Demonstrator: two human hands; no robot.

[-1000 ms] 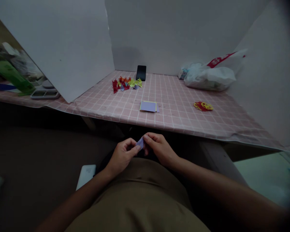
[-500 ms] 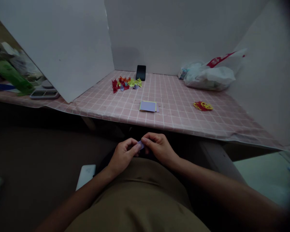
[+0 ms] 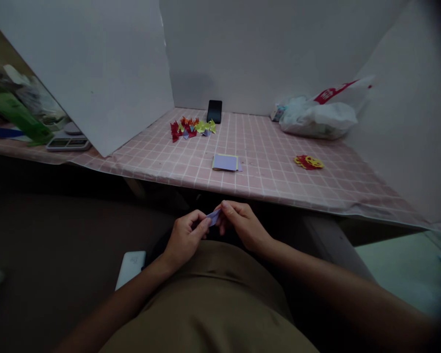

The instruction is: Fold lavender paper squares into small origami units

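Between my hands, above my lap and in front of the table edge, is a small folded piece of lilac paper point(image 3: 213, 217). My left hand point(image 3: 188, 234) pinches its left end between thumb and fingers. At its upper right tip, my right hand point(image 3: 243, 223) has thumb and forefinger closed on the paper. On the table lies a stack of paper squares point(image 3: 225, 162), lilac on top with yellow edges showing beneath. Farther back sits a cluster of small folded paper figures point(image 3: 189, 128) in red, orange, yellow and lilac.
A black phone point(image 3: 214, 112) leans against the back panel. At the right are a white plastic bag point(image 3: 318, 117) and a red and yellow cut-out piece point(image 3: 308, 162). A scale point(image 3: 69, 142) stands left of the white panel point(image 3: 106, 73). A white device point(image 3: 131, 268) lies beside my left forearm.
My right thumb and forefinger have shifted slightly up and to the right. More of the lilac paper now shows between my hands. The left hand stays nearly in place.
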